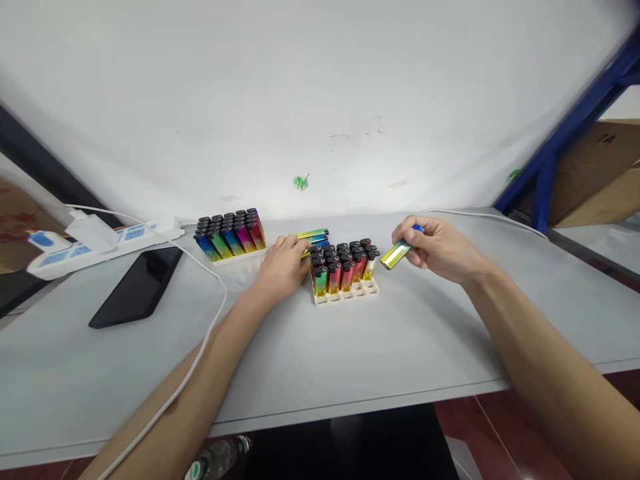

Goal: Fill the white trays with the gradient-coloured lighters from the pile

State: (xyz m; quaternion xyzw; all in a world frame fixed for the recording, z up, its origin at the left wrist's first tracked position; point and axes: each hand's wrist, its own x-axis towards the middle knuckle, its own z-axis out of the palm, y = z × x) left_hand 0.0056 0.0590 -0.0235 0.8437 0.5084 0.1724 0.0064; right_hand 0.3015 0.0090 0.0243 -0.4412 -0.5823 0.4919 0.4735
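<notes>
My right hand (433, 240) pinches a shiny yellow, green and blue lighter (397, 254), held tilted above the table to the right of the near rack. My left hand (285, 265) is palm down at that rack's left side, its fingers curled over a few colourful lighters (314, 235) lying on their sides; the thumb is mostly hidden. Between my hands, the cream rack (347, 297) holds several upright lighters (334, 279) with black tops, in red, green and yellow. Its front row of slots holds no lighters.
Further left stands a second rack (240, 257) filled with black-topped lighters (233, 239). A black phone (137, 287) and a white power strip (107, 247) lie at the left. One white cable (215, 320) crosses over my left forearm. Behind the table is a white wall (320, 120).
</notes>
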